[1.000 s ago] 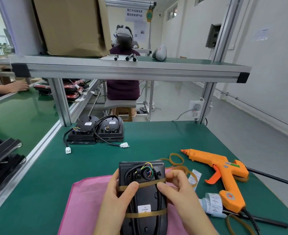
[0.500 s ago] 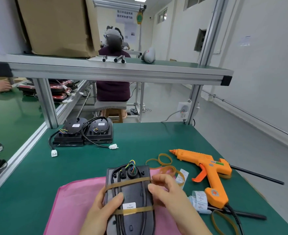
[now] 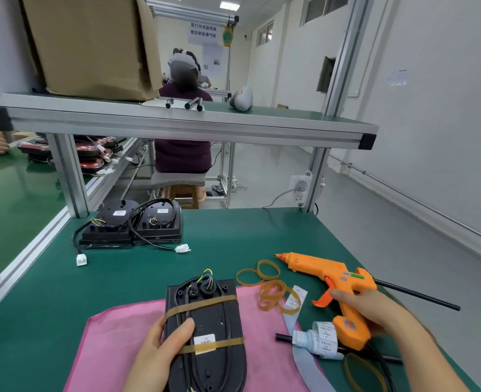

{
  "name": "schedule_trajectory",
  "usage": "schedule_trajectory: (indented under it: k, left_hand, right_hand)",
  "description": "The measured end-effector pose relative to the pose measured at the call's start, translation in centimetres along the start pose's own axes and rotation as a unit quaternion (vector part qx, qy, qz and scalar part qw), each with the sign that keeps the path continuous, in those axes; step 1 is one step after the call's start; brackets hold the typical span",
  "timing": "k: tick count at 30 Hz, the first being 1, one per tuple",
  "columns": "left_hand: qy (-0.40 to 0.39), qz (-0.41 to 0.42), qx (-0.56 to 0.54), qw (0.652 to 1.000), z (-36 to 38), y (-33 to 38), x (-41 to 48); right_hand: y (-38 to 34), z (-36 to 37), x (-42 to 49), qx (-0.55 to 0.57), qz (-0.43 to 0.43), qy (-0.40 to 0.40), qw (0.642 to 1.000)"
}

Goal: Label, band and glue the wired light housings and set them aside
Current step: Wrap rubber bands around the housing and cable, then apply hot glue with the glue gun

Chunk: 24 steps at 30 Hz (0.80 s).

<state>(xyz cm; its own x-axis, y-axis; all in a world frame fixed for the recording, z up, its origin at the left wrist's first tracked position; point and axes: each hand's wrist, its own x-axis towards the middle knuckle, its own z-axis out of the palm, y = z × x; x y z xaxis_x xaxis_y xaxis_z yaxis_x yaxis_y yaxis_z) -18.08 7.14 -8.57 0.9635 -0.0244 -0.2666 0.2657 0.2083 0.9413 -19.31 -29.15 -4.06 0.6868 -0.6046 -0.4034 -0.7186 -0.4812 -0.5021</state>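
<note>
Housing (image 3: 205, 321) lies on the pink cloth (image 3: 114, 343), long axis running away from me, wire end far, banded; label (image 3: 204, 341) txt too small to read. My L hand (image 3: 163, 343) grips its left edge, thumb on top. R hand (image 3: 375, 309), off to its right, curls round the glue gun (image 3: 332, 274) handle, nozzle pointing left.

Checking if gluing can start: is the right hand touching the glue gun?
Touching. Head view: the right hand lies across the handle of the orange glue gun.
</note>
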Motion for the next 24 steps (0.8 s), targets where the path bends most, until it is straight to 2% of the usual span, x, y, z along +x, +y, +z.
schedule_trajectory:
  k: [6,10,12,15,16,17,19,21,22,24]
  left_hand:
    - [-0.001,-0.011,-0.019,1.000,-0.1,-0.3,0.5]
    - [-0.005,-0.011,-0.034,0.999,-0.2,-0.4,0.5]
    - [-0.010,-0.013,-0.041,0.999,-0.3,-0.4,0.5]
    - [-0.016,-0.013,-0.045,0.999,-0.3,-0.4,0.7]
    - [-0.016,-0.015,-0.046,0.999,-0.3,-0.4,0.7]
    - [-0.016,-0.017,-0.050,0.998,-0.3,-0.4,0.7]
    - [-0.019,-0.020,-0.050,0.998,-0.3,-0.2,0.7]
    - [-0.021,-0.021,-0.049,0.998,-0.3,0.0,0.8]
    - [-0.021,-0.020,-0.049,0.998,-0.2,0.1,0.8]
    - [-0.022,-0.016,-0.047,0.999,-0.1,0.3,0.7]
  right_hand:
    - [-0.6,-0.3,0.6,0.104,0.020,-0.058,0.993]
    - [-6.2,-0.8,-0.1,0.071,-0.112,-0.027,0.991]
    - [-10.2,-1.3,-0.2,0.067,-0.143,-0.022,0.987]
    - [-12.9,-1.0,0.9,0.071,-0.243,0.016,0.967]
    - [-13.3,-1.1,1.6,0.045,-0.279,-0.002,0.959]
    - [-13.4,-1.5,1.9,0.071,-0.306,-0.004,0.949]
    - [-14.1,-2.7,4.1,0.143,-0.379,-0.051,0.913]
    - [-13.2,-3.3,3.4,0.203,-0.390,-0.113,0.891]
    - [-11.3,-3.1,1.4,0.296,-0.381,-0.146,0.864]
    - [-5.9,-0.6,-4.3,0.485,-0.336,-0.276,0.759]
